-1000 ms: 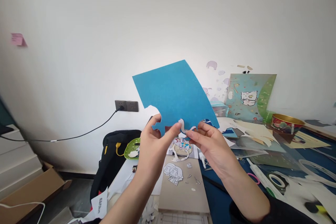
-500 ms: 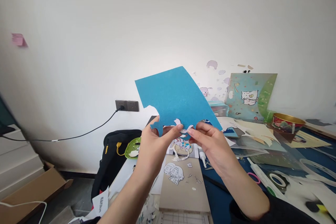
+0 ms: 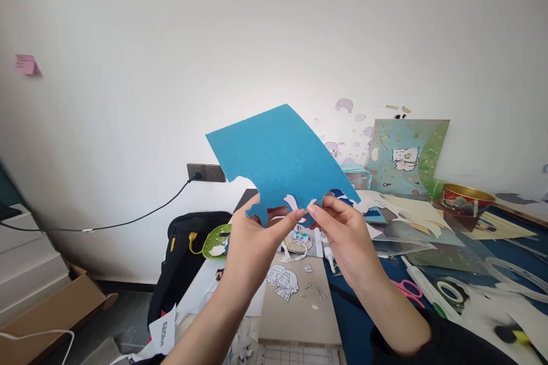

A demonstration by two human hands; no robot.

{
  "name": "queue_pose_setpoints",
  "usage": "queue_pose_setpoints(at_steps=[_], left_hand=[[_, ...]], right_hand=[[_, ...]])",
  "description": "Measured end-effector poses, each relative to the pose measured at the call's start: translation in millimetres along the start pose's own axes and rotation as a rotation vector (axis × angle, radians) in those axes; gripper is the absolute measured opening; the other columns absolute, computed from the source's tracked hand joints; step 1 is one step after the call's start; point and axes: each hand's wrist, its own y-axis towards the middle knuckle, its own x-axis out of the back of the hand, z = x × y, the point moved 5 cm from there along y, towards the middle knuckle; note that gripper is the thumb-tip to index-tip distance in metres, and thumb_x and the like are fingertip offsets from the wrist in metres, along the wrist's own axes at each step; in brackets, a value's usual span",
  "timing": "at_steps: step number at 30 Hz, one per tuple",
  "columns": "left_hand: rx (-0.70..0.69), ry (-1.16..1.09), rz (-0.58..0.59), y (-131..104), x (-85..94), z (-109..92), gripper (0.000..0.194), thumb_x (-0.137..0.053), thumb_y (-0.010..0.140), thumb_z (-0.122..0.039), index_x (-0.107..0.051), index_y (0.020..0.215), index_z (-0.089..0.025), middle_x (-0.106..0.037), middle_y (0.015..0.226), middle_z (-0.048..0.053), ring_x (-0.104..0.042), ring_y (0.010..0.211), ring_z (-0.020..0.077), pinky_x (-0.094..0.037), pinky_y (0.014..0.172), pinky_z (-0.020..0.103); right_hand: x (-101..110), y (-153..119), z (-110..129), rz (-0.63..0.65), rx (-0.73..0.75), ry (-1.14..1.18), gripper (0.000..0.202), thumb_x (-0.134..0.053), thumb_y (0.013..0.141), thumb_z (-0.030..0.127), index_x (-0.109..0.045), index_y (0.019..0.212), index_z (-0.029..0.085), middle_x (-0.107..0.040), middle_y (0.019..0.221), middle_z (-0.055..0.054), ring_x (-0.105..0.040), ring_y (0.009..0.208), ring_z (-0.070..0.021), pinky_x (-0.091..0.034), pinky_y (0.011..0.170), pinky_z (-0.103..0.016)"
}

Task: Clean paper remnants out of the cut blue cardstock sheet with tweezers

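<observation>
A sheet of blue paper, its lower edge cut in curves, is held up above the work surface. My left hand is closed at its lower left edge, thumb and fingers pinching. My right hand pinches at the lower right, its thumb tip almost meeting the left one. Between the thumbs a small white paper cutout shows against the blue; the fingers partly cover it. Below the hands lies a grey-brown board bearing a paper cutout of two cartoon figures and small scraps.
On the right are pink scissors, a roll of tape, paper sheets and a round tin. A glue bottle lies behind my right wrist. To the left are a green tray and a black bag.
The blue sheet has shifted slightly left and tilted, with both hands still on it. My thumbs have come closer together over the white cutout. More of the pink scissors shows.
</observation>
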Motion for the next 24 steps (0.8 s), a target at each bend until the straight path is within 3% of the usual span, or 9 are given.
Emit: queue_pose_setpoints(at_steps=[5,10,24], left_hand=[[0.002,-0.002,0.019,2.9,1.8,4.0,0.023,-0.080,0.060,-0.025,-0.063,0.075,-0.019,-0.063,0.075,0.000,-0.061,0.076,0.0148,-0.051,0.063,0.022],[-0.007,0.034,0.083,5.3,2.7,9.8,0.024,-0.078,0.063,-0.029,-0.061,0.074,-0.018,-0.064,0.076,0.000,-0.062,0.075,0.0142,-0.050,0.067,0.022],[-0.057,0.034,0.108,7.6,2.7,11.6,0.023,-0.078,0.065,-0.029,-0.060,0.075,-0.018,-0.065,0.073,-0.002,-0.063,0.071,0.0120,-0.050,0.064,0.020]], right_hand=[[-1.5,0.0,0.2,0.076,0.049,-0.053,0.029,-0.073,0.073,0.033,-0.050,0.062,0.018,-0.044,0.064,0.005,-0.045,0.064,-0.0090,-0.040,0.063,-0.021],[-0.2,1.1,-1.8,0.071,0.041,-0.068,0.027,-0.072,0.074,0.035,-0.053,0.065,0.018,-0.045,0.065,0.005,-0.044,0.066,-0.0092,-0.038,0.063,-0.022],[-1.5,1.3,-4.6,0.044,0.052,-0.067,0.030,-0.073,0.073,0.037,-0.051,0.064,0.017,-0.043,0.064,0.004,-0.042,0.065,-0.0088,-0.037,0.061,-0.021]])
